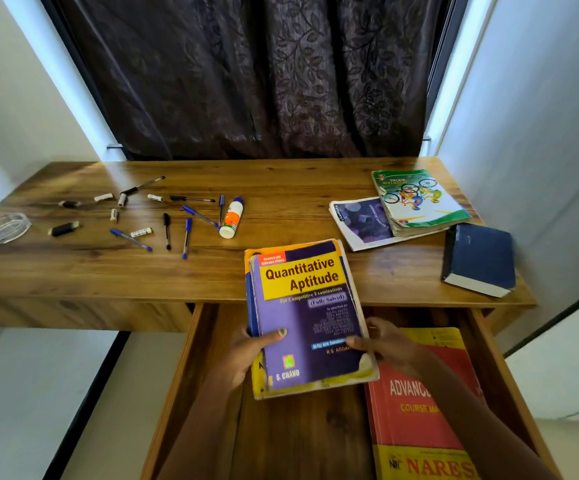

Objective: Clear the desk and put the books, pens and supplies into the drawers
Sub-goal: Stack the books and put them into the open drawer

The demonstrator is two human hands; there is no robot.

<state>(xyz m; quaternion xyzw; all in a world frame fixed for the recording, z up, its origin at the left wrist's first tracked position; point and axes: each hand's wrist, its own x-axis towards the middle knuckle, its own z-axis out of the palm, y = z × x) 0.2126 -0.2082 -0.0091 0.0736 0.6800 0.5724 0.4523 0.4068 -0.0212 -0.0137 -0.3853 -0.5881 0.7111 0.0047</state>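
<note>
Head view, wooden desk [281,271] before dark curtain [246,74] — left hand [243,355], right hand [388,344] gripping purple book [309,317] over open drawer [302,431]

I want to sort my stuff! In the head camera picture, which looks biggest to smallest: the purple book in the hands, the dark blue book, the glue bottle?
1. Purple book, though it is nearest the camera.
2. Dark blue book.
3. Glue bottle.
</note>
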